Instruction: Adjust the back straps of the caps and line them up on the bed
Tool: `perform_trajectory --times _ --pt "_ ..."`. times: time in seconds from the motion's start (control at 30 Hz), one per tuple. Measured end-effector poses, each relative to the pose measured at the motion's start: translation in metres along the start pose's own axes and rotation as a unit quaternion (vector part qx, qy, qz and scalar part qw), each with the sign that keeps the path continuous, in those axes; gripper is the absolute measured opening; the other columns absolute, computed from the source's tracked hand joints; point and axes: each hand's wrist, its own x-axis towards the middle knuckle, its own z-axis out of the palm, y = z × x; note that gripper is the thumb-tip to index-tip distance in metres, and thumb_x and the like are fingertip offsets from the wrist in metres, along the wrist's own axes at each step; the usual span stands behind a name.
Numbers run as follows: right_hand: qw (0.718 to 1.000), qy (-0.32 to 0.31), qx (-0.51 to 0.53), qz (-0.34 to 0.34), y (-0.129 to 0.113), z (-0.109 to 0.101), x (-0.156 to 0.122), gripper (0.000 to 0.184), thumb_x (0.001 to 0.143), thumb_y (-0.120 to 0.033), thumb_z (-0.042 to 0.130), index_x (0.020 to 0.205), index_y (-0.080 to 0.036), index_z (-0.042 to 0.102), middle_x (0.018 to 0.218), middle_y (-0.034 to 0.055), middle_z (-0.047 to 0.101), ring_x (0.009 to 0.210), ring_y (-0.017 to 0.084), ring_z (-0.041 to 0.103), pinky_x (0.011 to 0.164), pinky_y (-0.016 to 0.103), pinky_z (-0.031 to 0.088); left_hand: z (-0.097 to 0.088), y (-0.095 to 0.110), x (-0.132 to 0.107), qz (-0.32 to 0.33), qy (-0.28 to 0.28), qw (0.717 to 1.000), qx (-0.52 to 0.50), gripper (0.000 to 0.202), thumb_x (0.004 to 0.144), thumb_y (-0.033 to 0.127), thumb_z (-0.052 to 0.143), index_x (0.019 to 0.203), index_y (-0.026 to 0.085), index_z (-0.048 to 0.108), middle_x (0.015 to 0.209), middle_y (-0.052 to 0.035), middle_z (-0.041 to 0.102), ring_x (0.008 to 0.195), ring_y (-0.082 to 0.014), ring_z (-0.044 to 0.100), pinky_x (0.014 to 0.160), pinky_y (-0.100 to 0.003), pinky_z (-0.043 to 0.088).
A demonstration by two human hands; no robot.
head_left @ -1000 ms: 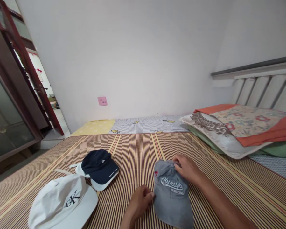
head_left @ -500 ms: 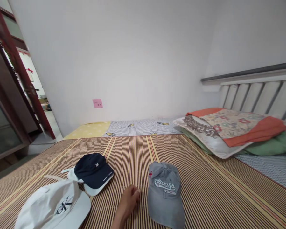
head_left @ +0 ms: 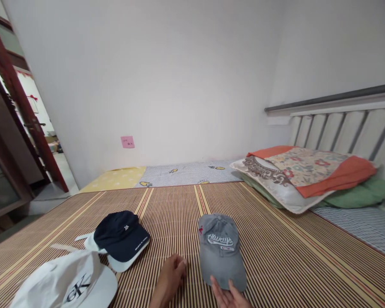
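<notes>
A grey baseball cap (head_left: 220,252) with white "Always" lettering rests on the striped mat, brim toward me. My right hand (head_left: 227,295) has come to the front edge of its brim, two fingertips overlapping it and the rest of the hand partly cut off by the frame. To the left of this cap my left hand (head_left: 172,273) lies on the mat, fingers curled in, apart from every cap; nothing shows inside it. A navy cap (head_left: 121,235) with a white under-brim sits further left. Nearer me is a white cap (head_left: 64,282) with black "CK" letters.
The striped bamboo-like mat (head_left: 276,261) covers the bed. Stacked pillows (head_left: 314,171) lie at the right by a white slatted headboard (head_left: 346,128). A pink note (head_left: 127,142) is stuck on the wall behind, and a dark red door (head_left: 34,124) stands at the left.
My right hand has entered from the bottom and reached the grey cap's brim, whose front edge now appears further from me. My left hand stays nearly in place. The view has shifted slightly.
</notes>
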Motion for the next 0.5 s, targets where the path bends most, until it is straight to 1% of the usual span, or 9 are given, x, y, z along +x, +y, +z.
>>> perform_trajectory --times 0.07,0.1,0.17,0.23,0.33,0.43,0.5 --pt "0.999 -0.008 0.01 -0.04 -0.008 0.02 -0.012 0.016 0.107 -0.023 0.05 0.114 -0.015 0.062 0.102 0.014 0.082 0.099 0.024 0.082 0.086 0.034 0.072 -0.001 0.001 -0.001 -0.003 -0.001 1.0 0.004 0.054 0.078 0.078 0.049 0.073 0.024 0.052 0.065 0.0001 0.06 0.053 -0.0152 0.054 0.056 -0.031 0.043" --pt "0.999 -0.022 0.015 -0.04 -0.013 0.031 -0.018 0.018 0.109 -0.024 0.046 0.119 -0.014 0.058 0.105 0.015 0.08 0.103 0.025 0.081 0.089 0.036 0.072 -0.001 0.002 -0.002 -0.005 -0.001 1.0 0.006 0.053 0.079 0.077 0.05 0.073 0.024 0.052 0.065 0.0003 0.06 0.054 -0.0154 0.054 0.057 -0.031 0.043" --pt "0.997 -0.043 0.029 -0.056 -0.023 0.052 -0.027 0.022 0.109 -0.024 0.046 0.129 -0.016 0.053 0.115 0.0143 0.077 0.11 0.025 0.079 0.091 0.038 0.072 -0.001 0.003 -0.003 -0.01 -0.001 1.0 0.012 0.05 0.081 0.074 0.052 0.073 0.024 0.052 0.065 0.0008 0.059 0.056 -0.0157 0.055 0.058 -0.03 0.043" --pt "0.995 -0.044 0.035 -0.084 -0.036 0.069 -0.027 0.026 0.108 -0.017 0.046 0.134 -0.016 0.05 0.118 0.0136 0.074 0.113 0.025 0.078 0.09 0.037 0.072 -0.002 0.003 -0.004 -0.014 -0.001 1.0 0.016 0.048 0.083 0.071 0.054 0.074 0.024 0.052 0.065 0.0011 0.059 0.056 -0.0156 0.055 0.059 -0.03 0.043" --pt "0.992 -0.04 0.033 -0.112 -0.059 0.084 -0.013 0.032 0.107 -0.012 0.044 0.138 -0.016 0.049 0.119 0.012 0.073 0.11 0.022 0.079 0.088 0.032 0.071 -0.001 0.003 -0.005 -0.015 0.003 1.0 0.024 0.045 0.086 0.068 0.055 0.075 0.024 0.054 0.066 0.0007 0.06 0.059 -0.0164 0.057 0.06 -0.03 0.043" --pt "0.99 -0.045 0.019 -0.129 -0.087 0.094 0.009 0.038 0.104 -0.009 0.046 0.141 -0.016 0.049 0.13 0.0147 0.071 0.11 0.021 0.078 0.087 0.03 0.07 0.001 0.001 -0.005 -0.021 0.009 0.998 0.054 0.043 0.089 0.064 0.056 0.077 0.023 0.055 0.069 -0.0002 0.061 0.064 -0.018 0.059 0.063 -0.03 0.045" --pt "0.989 -0.047 0.005 -0.137 -0.108 0.1 0.023 0.043 0.101 -0.007 0.048 0.142 -0.018 0.05 0.135 0.0145 0.069 0.111 0.021 0.078 0.084 0.031 0.07 0.003 0.0 -0.005 -0.03 0.011 0.996 0.08 0.041 0.089 0.062 0.057 0.077 0.024 0.055 0.07 -0.0003 0.061 0.067 -0.0189 0.059 0.064 -0.03 0.044"
